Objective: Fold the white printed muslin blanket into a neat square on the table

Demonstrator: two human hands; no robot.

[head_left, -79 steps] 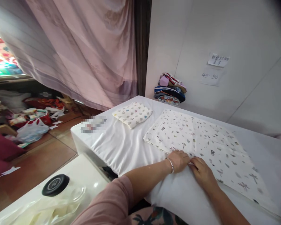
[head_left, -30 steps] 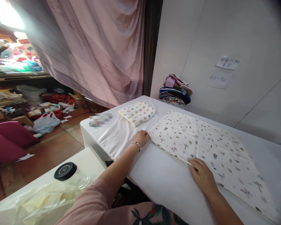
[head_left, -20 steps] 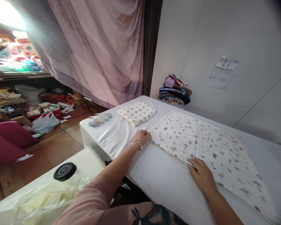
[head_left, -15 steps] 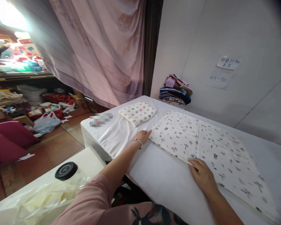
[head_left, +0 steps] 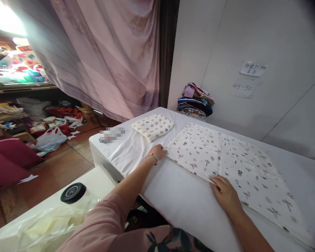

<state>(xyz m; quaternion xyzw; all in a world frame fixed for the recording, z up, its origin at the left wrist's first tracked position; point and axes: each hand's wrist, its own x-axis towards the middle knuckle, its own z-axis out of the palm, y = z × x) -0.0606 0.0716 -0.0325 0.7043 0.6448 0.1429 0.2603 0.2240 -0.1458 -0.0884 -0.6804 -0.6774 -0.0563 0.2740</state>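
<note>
Left hand (head_left: 159, 151) has slid to the left corner of the white small-print cotton cloth (head_left: 225, 164) lying flat on the white-covered table (head_left: 178, 199), fingers curled, maybe pinching it; right hand (head_left: 225, 194) stays open, pressing its near edge.

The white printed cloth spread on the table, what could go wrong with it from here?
1. The white printed cloth is met only at its left corner by the left hand and at its near edge by the right hand; a tug could skew or wrinkle it.
2. The small folded patterned cloth lies just beyond the left hand; a sweep might knock it askew.
3. The white table cover is creased near that corner and may bunch.
</note>
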